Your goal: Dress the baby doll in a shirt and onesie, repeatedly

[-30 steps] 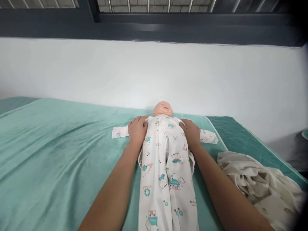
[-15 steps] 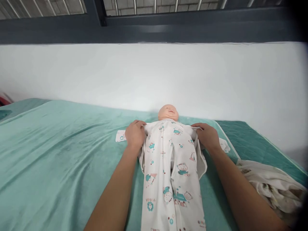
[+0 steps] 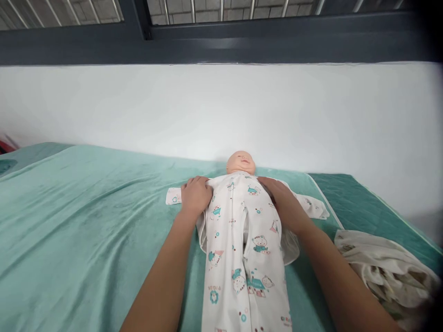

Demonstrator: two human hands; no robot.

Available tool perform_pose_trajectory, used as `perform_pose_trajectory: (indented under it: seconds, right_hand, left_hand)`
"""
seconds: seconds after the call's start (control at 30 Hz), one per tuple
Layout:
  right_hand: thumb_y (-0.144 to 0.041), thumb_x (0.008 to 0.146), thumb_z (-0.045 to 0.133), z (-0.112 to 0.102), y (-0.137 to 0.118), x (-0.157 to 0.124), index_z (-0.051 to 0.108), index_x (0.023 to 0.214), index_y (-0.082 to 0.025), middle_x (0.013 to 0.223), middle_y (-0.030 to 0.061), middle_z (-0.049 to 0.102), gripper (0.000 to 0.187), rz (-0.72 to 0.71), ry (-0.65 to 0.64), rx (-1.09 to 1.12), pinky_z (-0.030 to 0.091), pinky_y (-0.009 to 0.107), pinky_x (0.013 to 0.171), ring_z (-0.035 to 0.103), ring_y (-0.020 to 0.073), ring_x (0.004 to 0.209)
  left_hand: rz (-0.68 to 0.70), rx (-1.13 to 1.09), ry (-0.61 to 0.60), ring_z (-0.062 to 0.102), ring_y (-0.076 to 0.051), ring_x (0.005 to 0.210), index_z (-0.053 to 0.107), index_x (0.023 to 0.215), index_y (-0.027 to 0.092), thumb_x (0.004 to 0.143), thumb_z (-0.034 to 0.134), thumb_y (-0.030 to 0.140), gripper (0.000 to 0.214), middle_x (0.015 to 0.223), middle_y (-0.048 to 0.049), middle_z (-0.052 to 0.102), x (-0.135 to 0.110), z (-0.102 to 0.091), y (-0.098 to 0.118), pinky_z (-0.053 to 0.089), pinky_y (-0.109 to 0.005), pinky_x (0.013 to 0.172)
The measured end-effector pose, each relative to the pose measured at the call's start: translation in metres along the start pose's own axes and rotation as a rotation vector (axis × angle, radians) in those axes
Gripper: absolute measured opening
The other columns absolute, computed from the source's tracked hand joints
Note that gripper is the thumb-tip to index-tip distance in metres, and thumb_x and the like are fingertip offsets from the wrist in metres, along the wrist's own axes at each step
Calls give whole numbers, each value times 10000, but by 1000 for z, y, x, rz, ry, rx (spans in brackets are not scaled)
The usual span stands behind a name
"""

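A baby doll (image 3: pixel 241 162) lies on its back, head toward the wall. White baby pajamas (image 3: pixel 238 230) printed with teal and pink animals cover its body, with both sleeves spread sideways. On the doll's shoulder at the left, my left hand (image 3: pixel 196 196) is closed on the cloth where the sleeve begins; its fingertips are partly hidden. My right hand (image 3: pixel 282 200) lies over the chest edge and shoulder at the right, fingers stretched out and resting on the cloth. The pajama legs run down past the lower edge of the picture.
A light green blanket (image 3: pixel 76 221) lies under the doll. At the right are a darker green quilted cover (image 3: pixel 360 198) and a crumpled pale patterned cloth (image 3: pixel 384 267). A white wall (image 3: pixel 173 110) stands behind, below a dark window frame (image 3: pixel 242 44).
My right hand has let go of the shoulder edge and moved left onto the chest, uncovering more of the right sleeve. My left hand has settled slightly lower on its shoulder.
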State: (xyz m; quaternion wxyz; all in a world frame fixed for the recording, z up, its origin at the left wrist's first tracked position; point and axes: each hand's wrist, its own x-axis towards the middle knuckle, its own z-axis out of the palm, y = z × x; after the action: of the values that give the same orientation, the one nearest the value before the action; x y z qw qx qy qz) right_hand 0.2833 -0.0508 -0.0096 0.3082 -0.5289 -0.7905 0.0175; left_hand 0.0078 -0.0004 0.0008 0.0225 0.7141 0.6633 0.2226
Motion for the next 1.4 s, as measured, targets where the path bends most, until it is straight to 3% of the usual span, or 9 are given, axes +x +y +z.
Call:
perform_pose_trajectory:
  seconds: [0.23,0.43,0.77,0.9,1.0,1.07,1.2,1.3,1.4]
  right_hand:
    - [-245,842,531,4,22,-5,404,1435,-216,1445,123,524,607,147,-137,-234,341,493,1083,488,321,1312]
    - [-376,849,556,4,27,-3,568,1256,-264,1226,82,662,423,275,-119,-252,403,469,981,597,315,1135]
    - [-417,828,576,9,49,-26,595,1281,-262,1304,69,644,479,260,18,-141,416,471,1028,564,309,1220]
    - [-401,830,592,4,28,-42,572,1296,-243,1324,88,624,492,292,228,-32,402,504,1070,550,303,1245]
    - [-364,877,563,-9,-11,-48,545,1308,-253,1320,86,609,445,272,466,39,405,501,1083,546,272,1249]
    - [-338,895,553,-16,-44,-43,524,1313,-249,1283,89,613,429,217,513,120,446,480,1052,579,248,1195]
    - [-263,909,515,-11,-108,-1,516,1307,-252,1300,82,595,398,40,240,157,466,428,1026,562,230,1202]
    - [-215,891,503,8,-139,41,491,1324,-186,1334,121,577,434,-32,-13,-67,475,423,959,535,273,1225]
    - [-206,866,527,30,-151,78,569,1176,-135,1198,151,630,321,-94,-294,-316,468,426,904,580,297,1104]
  left_hand:
    - [74,77,-73,495,-314,1257,586,1223,236,827,486,241,408,1306,-109,618,-2,2,-1,260,-587,1104]
    - [76,83,-55,484,-314,1264,578,1228,254,821,470,194,426,1307,-102,610,-8,5,-1,227,-595,1124]
    - [84,135,-41,516,-319,1150,536,1322,393,823,553,421,500,1211,-65,611,-27,-6,-30,315,-501,1050]
    - [68,141,0,512,-313,1125,540,1315,393,814,558,394,501,1176,-69,601,-28,-3,-30,315,-487,1036]
    - [63,137,12,514,-318,1107,547,1306,382,814,559,378,492,1157,-76,602,-29,0,-28,323,-491,1021]
    - [65,129,2,514,-322,1108,551,1304,370,822,554,383,482,1161,-81,603,-29,-1,-27,329,-495,1014]
    - [86,97,-12,518,-323,1115,549,1304,359,826,549,389,479,1173,-84,604,-27,-2,-29,342,-503,999]
    - [99,83,-18,519,-324,1131,532,1323,350,820,557,404,506,1192,-88,606,-25,-2,-30,355,-504,989]
    - [109,77,-35,519,-326,1146,520,1337,333,840,535,451,512,1208,-97,608,-23,-2,-31,369,-503,976]
